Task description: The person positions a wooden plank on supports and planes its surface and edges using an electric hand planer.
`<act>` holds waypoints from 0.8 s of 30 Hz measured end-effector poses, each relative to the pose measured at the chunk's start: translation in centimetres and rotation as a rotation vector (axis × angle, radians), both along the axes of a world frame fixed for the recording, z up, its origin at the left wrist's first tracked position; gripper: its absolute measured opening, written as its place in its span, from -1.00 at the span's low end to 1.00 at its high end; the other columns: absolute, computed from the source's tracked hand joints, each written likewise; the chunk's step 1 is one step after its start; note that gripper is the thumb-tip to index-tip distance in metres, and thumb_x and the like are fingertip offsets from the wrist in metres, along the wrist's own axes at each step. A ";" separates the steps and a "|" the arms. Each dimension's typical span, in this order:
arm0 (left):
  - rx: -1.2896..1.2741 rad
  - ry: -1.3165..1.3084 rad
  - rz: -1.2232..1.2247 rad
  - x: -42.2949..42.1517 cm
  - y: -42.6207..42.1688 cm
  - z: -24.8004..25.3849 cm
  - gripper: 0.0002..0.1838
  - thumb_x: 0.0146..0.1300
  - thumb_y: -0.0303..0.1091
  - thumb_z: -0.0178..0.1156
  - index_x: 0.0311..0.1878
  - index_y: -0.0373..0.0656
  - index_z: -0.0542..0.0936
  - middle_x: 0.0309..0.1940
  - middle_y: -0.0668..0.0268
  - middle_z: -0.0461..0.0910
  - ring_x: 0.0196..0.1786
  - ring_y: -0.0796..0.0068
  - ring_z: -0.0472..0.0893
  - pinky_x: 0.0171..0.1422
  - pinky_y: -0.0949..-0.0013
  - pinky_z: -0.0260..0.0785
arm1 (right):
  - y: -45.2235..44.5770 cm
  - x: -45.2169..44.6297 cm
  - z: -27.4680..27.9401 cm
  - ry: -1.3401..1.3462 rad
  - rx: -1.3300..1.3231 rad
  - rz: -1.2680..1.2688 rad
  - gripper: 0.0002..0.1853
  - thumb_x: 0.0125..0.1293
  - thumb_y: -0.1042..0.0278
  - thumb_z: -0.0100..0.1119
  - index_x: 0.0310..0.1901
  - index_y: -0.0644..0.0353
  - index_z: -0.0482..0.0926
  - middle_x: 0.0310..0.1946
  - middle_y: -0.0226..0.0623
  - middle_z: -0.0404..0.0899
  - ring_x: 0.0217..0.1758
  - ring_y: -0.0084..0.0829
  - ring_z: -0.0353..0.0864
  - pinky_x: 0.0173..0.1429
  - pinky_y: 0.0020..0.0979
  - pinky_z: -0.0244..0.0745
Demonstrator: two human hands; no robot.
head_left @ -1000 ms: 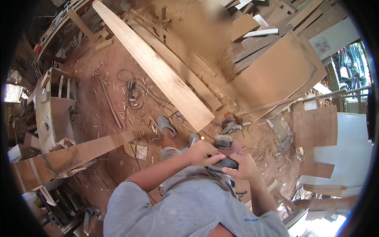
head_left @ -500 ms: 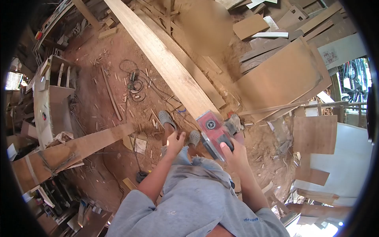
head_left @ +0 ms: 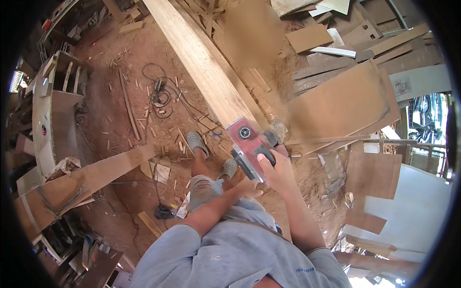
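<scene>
A person's right hand point(head_left: 278, 174) grips the black handle of a red power tool point(head_left: 250, 146), thumb on top, as the tool's front end overlaps the near end of a long, pale board point(head_left: 197, 53) in a cluttered workshop. The left hand point(head_left: 248, 188), open with fingers extended, hovers just beside the tool's rear. Below, gray clogs point(head_left: 196, 142) stand on a dirt floor point(head_left: 103, 120) strewn with wood scraps, near a loosely coiled cable point(head_left: 162, 100). A broad brown panel point(head_left: 341, 103) lies to the right, beside stacked offcuts.
</scene>
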State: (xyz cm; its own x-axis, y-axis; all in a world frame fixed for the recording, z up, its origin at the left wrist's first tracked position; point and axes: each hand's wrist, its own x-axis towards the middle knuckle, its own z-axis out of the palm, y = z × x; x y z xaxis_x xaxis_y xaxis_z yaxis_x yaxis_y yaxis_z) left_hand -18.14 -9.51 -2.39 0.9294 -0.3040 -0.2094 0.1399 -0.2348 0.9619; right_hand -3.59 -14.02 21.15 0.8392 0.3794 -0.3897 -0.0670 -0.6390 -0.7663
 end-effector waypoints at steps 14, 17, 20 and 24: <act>0.183 0.328 0.209 -6.6 15.1 -0.1 -0.72 0.25 -0.14 0.48 -0.08 -0.08 0.74 -0.16 0.09 0.79 -0.06 -0.05 0.80 0.06 -0.02 0.64 | 8.8 6.2 -1.4 -0.078 -0.024 0.085 -0.47 0.58 -0.10 0.30 -0.19 0.36 0.73 -0.43 0.13 0.71 -0.31 0.11 0.78 -0.15 -0.02 0.61; 0.498 0.239 0.402 -8.0 23.5 0.2 -0.75 0.33 -0.26 0.47 0.02 -0.07 0.75 -0.04 0.06 0.75 -0.01 -0.19 0.76 0.10 -0.09 0.64 | 10.9 7.8 -1.4 -0.086 -0.030 0.091 -0.48 0.57 -0.10 0.31 -0.19 0.35 0.73 -0.42 0.14 0.72 -0.28 0.13 0.80 -0.14 0.00 0.62; 0.670 0.221 0.617 -8.7 31.2 2.2 -0.82 0.39 -0.42 0.41 0.02 -0.10 0.74 -0.02 0.05 0.72 0.03 -0.17 0.75 0.10 -0.08 0.62 | 13.1 9.3 -2.0 -0.100 -0.034 0.095 -0.48 0.56 -0.09 0.32 -0.21 0.34 0.73 -0.42 0.14 0.73 -0.29 0.14 0.79 -0.14 0.01 0.61; 0.760 0.138 0.971 -8.5 40.5 3.3 -0.77 0.47 -0.34 0.46 0.06 -0.23 0.71 -0.05 0.06 0.73 -0.06 -0.01 0.77 0.08 0.08 0.64 | 16.3 11.1 -1.9 -0.093 -0.030 0.088 -0.49 0.56 -0.08 0.32 -0.24 0.33 0.73 -0.40 0.14 0.73 -0.29 0.14 0.78 -0.12 0.03 0.61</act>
